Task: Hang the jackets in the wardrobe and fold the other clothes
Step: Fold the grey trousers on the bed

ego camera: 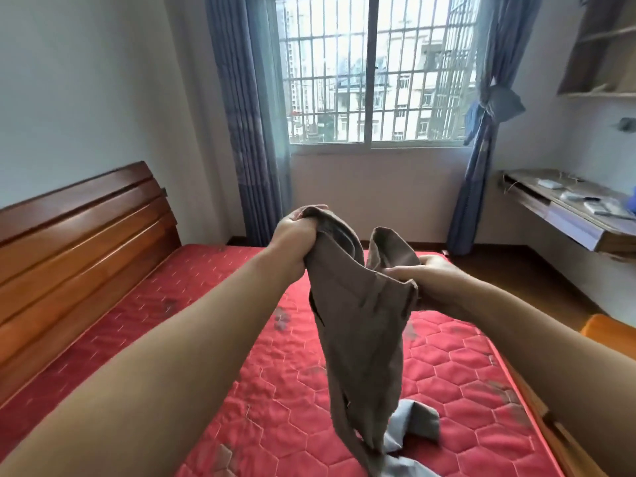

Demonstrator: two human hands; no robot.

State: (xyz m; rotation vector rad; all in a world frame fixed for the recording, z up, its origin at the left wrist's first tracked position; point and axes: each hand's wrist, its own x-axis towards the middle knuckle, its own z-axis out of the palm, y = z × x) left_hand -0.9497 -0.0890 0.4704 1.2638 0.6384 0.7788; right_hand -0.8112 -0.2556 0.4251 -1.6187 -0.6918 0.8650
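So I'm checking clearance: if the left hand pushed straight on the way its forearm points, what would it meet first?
Probably nothing close. The left hand grips the brown garment above the red mattress and points toward the wall below the window. Depth is unclear.

No text, label, brand, number or sign can be read anywhere in the view. The brown garment (pixel 361 321) in the middle of the frame shows plain cloth only, and the small flat things on the desk (pixel 564 215) at the right edge are too blurred to tell whether they carry any print.
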